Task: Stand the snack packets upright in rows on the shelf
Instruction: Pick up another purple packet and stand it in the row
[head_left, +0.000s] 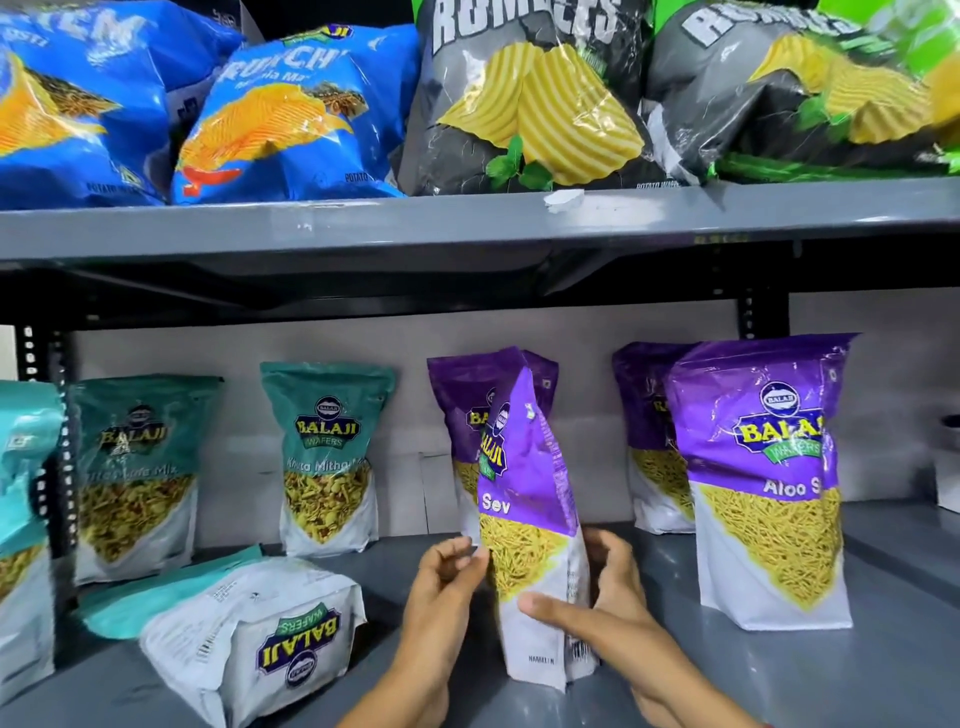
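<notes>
Fallen packet: teal-and-white plastic snack pouch (249, 631) lay flat on the grey metal shelf (883, 649), long axis running left-back to right-front, just left of the hands.
Left hand (447, 587): open, fingers loosely curled, touching the left edge of the purple-and-white plastic sev pouch (530, 525).
Held packet: stood upright, base on the shelf, turned edge-on, leaning slightly left, in front of a matching purple pouch.
Right hand (608, 597): gripped that pouch low down, thumb across the front.
Next reach: likely the fallen pouch, nearer the left hand.
</notes>
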